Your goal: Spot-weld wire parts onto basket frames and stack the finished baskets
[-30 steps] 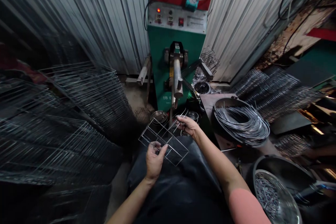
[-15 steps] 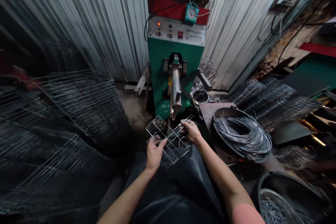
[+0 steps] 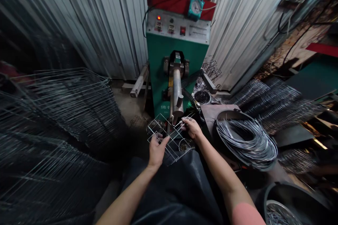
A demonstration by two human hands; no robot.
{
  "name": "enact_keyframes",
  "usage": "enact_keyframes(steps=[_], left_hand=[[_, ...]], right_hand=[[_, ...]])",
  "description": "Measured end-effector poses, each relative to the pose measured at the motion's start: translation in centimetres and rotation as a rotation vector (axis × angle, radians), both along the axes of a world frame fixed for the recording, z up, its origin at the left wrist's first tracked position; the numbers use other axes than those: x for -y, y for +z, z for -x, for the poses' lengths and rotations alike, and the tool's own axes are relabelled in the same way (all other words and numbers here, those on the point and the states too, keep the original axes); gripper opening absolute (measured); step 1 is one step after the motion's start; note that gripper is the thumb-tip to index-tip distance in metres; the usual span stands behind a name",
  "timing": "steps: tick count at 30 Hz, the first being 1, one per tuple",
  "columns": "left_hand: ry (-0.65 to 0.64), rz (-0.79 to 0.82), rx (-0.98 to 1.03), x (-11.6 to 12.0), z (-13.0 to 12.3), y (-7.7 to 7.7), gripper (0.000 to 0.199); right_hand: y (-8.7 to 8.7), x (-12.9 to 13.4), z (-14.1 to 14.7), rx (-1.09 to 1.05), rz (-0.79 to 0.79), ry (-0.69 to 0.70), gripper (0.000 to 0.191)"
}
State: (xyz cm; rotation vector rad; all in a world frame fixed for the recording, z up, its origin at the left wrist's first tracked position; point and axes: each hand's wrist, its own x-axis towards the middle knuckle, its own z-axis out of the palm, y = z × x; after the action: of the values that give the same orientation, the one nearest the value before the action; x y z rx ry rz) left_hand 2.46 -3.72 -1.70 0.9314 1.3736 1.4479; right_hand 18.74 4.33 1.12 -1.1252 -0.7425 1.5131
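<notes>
Between my hands is a small wire grid (image 3: pixel 173 134) of thin crossed metal rods, held over my lap. My left hand (image 3: pixel 157 149) grips its left side, thumb on top and fingers curled beneath. At the upper right edge, my right hand (image 3: pixel 192 127) pinches the rods between thumb and fingers. The grid's far corner lies by the tip of the metal arm (image 3: pixel 177 93) of a green spot-welding machine (image 3: pixel 161 56). Whether the wires touch that tip, I cannot tell. Small round dishes (image 3: pixel 186 145) sit below the grid, partly hidden by it.
Stacks of wire racks (image 3: pixel 76 102) crowd the left side. On the right, a black basin holds coiled wire (image 3: pixel 246 140), and another black tub (image 3: pixel 298 197) with metal pieces stands nearer. A metal bar (image 3: pixel 139 81) juts out left of the machine; corrugated sheeting (image 3: pixel 113 17) rises behind.
The grid and both hands have shifted slightly, bringing the grid's far side closer to the machine's arm tip. My view has tilted a little downward. Both hands keep their hold.
</notes>
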Motion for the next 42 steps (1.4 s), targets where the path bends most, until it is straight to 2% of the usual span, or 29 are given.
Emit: enact_keyframes(steps=[13, 21, 27, 31, 35, 38, 42], left_hand=[[0.022, 0.016, 0.115, -1.3, -0.7, 0.1, 0.032], [0.007, 0.074, 0.170, -1.0, -0.7, 0.6, 0.034], [-0.001, 0.082, 0.198, -1.1, -0.7, 0.2, 0.035], [0.002, 0.030, 0.191, -1.2, -0.7, -0.3, 0.034], [0.030, -0.031, 0.171, -0.8, -0.5, -0.7, 0.033], [0.062, -0.044, 0.182, -0.5, -0.3, -0.8, 0.031], [0.106, -0.042, 0.232, -0.6, -0.3, -0.3, 0.031]], right_hand=[[0.1, -1.5, -0.1, 0.030, 0.021, -0.011, 0.021], [-0.1, -1.8, -0.2, 0.034, 0.015, -0.013, 0.019], [-0.2, -1.7, -0.4, 0.037, 0.041, 0.007, 0.019], [0.6, -1.0, -0.3, 0.031, 0.040, 0.067, 0.024], [1.1, -0.3, 0.1, 0.037, -0.028, 0.102, 0.030], [0.9, -0.4, 0.4, 0.018, -0.069, 0.145, 0.031], [0.4, -1.1, 0.4, -0.033, -0.046, 0.167, 0.031]])
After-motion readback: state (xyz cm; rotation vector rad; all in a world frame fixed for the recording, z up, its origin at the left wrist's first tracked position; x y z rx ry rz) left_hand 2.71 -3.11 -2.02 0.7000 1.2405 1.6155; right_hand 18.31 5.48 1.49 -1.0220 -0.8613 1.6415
